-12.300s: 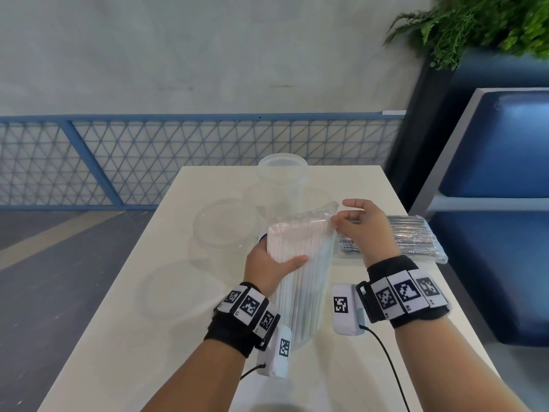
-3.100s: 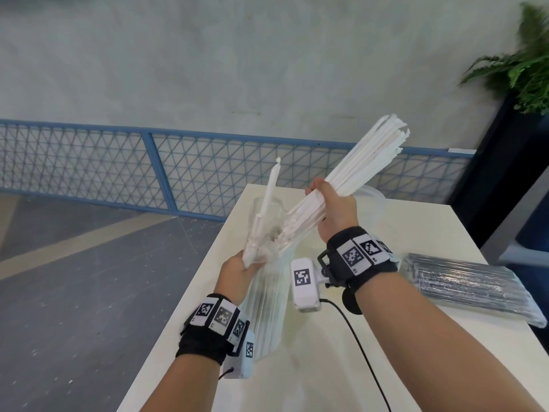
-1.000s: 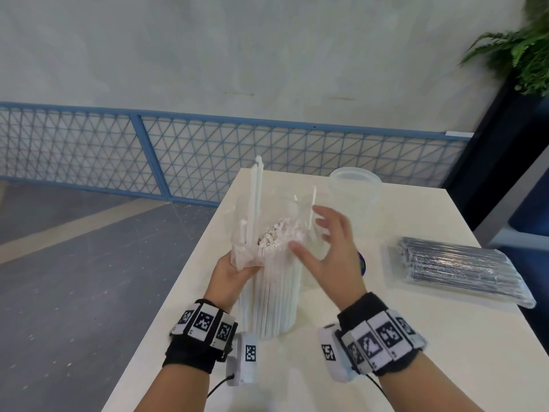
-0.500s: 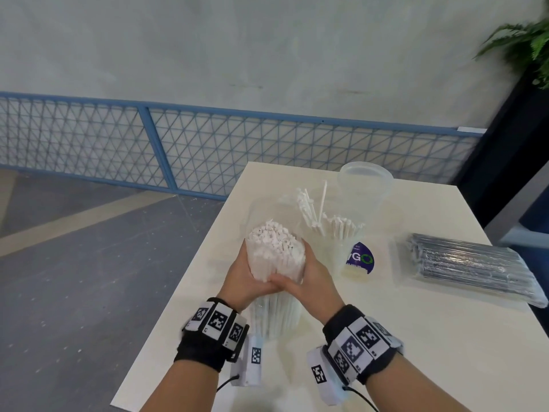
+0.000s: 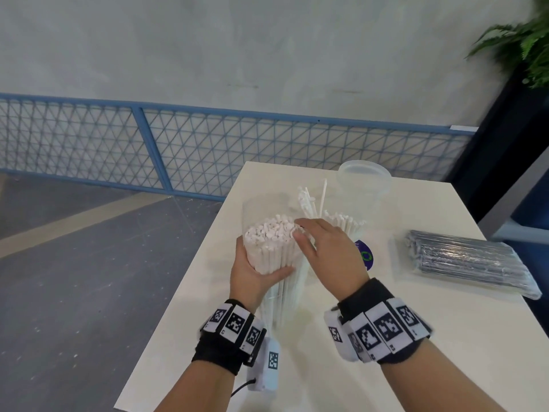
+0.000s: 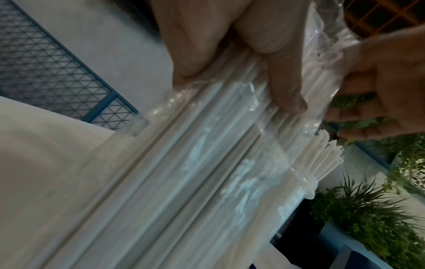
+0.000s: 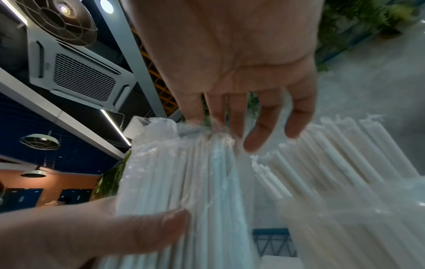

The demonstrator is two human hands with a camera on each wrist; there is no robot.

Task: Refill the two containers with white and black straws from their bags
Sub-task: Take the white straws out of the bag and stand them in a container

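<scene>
Centrally in the head view, the left hand (image 5: pixel 252 272) wraps the bag of white straws (image 5: pixel 274 248) upright near the table's (image 5: pixel 445 337) left edge. Right hand (image 5: pixel 329 248), fingers spread, touches the bag's open top. Behind: straw-filled container (image 5: pixel 344 230), empty container (image 5: pixel 365 179). Black straws bag (image 5: pixel 466 260) lies at right, near the table's right edge.

**Three views converging on one bundle**

The head camera looks forward and down over the standing clear plastic bag of white paper straws (image 5: pixel 274 254). The left wrist camera sits close beneath that bag (image 6: pixel 207 154), facing along it. The right wrist camera, equally close, faces upward past the bag (image 7: pixel 184 182); all three share it.
</scene>
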